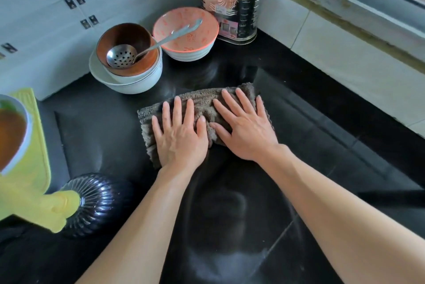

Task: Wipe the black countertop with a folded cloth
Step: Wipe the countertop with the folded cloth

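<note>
Mat (pixel 34 145), yellow, at the countertop's left edge, carrying a white bowl (pixel 21 136) of brownish liquid; a ribbed dark dish (pixel 99 203) just beside it toward the near edge.

Bowls (pixel 128 72), stacked, near the back-left corner against the tiled wall; a slotted spoon (pixel 122 55) lies in the top one. Pink patterned bowl (pixel 186 33) just to their right, with a second spoon.

Cloth (pixel 200 104), brown, folded, lying flat on the black countertop (pixel 322 145) about mid-surface, in front of the bowls.

Left hand (pixel 180 134): flat on the cloth's left half, fingers spread and extended, gripping nothing, pressing down.

Right hand (pixel 246 129): flat on the right half, fingers likewise splayed, touching the left thumb.

Utensil holder (pixel 232 1), perforated steel, in the back-right corner.

Handling note: even pressure from both palms should keep the fold from bunching; strokes are best kept long and overlapping, stopping short of the bowls, which sit near enough to be nudged. A hazy streak near the front edge likely wants a pass.
</note>
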